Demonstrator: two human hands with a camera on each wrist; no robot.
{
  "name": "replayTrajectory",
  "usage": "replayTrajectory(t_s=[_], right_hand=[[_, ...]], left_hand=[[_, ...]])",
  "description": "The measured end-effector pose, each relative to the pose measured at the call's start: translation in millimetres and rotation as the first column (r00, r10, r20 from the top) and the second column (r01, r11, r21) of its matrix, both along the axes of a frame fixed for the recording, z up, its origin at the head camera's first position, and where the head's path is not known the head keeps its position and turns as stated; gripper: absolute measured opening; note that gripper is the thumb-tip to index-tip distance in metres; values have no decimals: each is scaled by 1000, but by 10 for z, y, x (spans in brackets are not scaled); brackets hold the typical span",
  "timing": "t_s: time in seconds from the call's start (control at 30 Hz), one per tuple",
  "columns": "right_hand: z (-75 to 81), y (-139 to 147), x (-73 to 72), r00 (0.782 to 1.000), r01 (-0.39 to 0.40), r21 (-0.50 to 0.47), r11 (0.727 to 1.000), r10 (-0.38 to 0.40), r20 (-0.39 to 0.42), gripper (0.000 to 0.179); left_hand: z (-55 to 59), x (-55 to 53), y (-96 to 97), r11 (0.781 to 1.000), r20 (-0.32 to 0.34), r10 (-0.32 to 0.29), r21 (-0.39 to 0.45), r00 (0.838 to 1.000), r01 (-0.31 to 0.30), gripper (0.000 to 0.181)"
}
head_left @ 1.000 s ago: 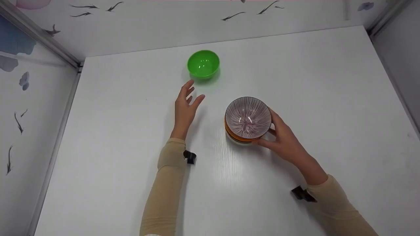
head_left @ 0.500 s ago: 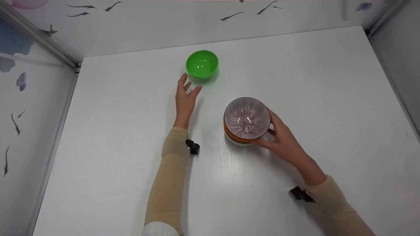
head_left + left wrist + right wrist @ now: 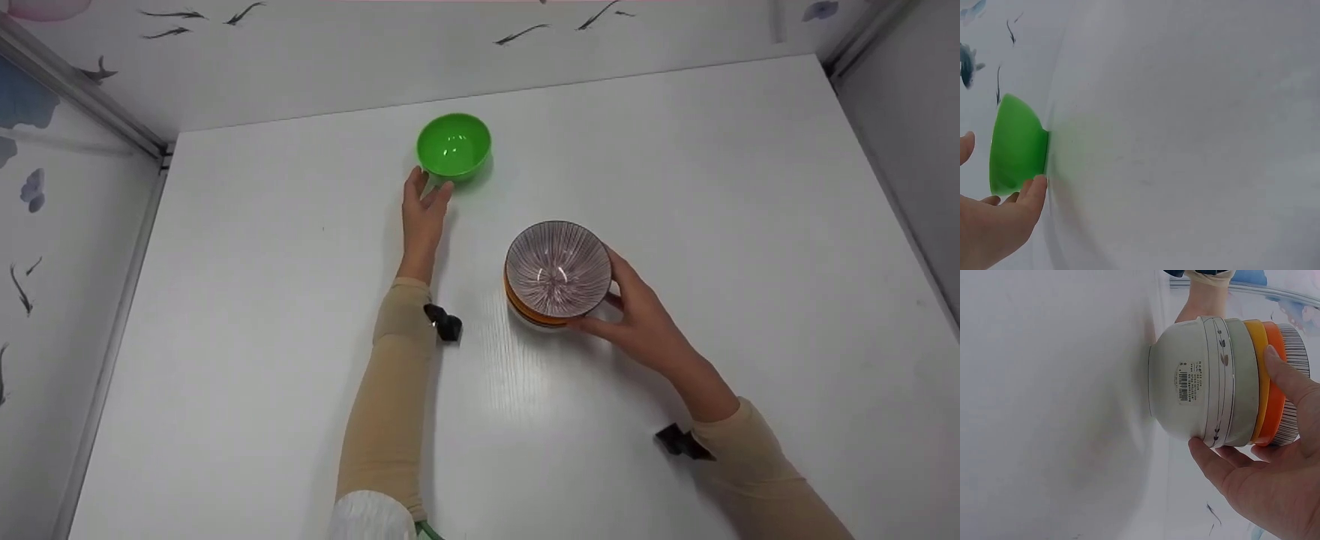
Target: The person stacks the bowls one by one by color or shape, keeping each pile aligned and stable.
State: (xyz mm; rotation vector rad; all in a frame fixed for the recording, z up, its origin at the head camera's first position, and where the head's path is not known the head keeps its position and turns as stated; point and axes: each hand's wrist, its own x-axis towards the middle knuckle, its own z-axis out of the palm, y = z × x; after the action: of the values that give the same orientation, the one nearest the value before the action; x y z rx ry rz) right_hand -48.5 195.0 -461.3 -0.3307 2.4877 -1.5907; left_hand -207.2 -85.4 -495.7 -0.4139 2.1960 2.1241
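A green bowl (image 3: pixel 454 146) stands upright near the back of the white table. My left hand (image 3: pixel 424 217) is at its near side, fingertips right at the bowl's wall, with the thumb apart from it in the left wrist view. My right hand (image 3: pixel 649 322) grips a stack of nested bowls from the right, thumb on the near side and fingers around the far side. On top is a bowl with purplish stripes (image 3: pixel 559 268). Below it the right wrist view shows an orange bowl (image 3: pixel 1276 394), a yellow bowl (image 3: pixel 1258 391), and pale bowls, the lowest white one (image 3: pixel 1171 354) bearing a barcode label.
White panels with printed fish and petals close off the back (image 3: pixel 337 60) and left side (image 3: pixel 82 225); a grey panel (image 3: pixel 892 150) rises on the right. Black camera mounts (image 3: pixel 446 326) sit at both sleeves. A green cord (image 3: pixel 427 529) shows at the bottom edge.
My left hand has moved forward to the green bowl, its thumb coming closer to the fingers. The right hand keeps its grip on the stack. The whole head view has shifted slightly left.
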Motion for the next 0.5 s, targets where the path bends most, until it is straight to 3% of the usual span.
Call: replayTrajectory(t_s=[0.17, 0.5], right_hand=[[-6, 3, 3, 1000, 0, -5, 1000, 0, -3, 103], [56, -5, 48, 1000, -2, -7, 1000, 2, 15, 101]], left_hand=[[38, -72, 8, 996, 76, -29, 83, 997, 23, 74], [136, -199, 68, 986, 166, 19, 158, 986, -46, 79]])
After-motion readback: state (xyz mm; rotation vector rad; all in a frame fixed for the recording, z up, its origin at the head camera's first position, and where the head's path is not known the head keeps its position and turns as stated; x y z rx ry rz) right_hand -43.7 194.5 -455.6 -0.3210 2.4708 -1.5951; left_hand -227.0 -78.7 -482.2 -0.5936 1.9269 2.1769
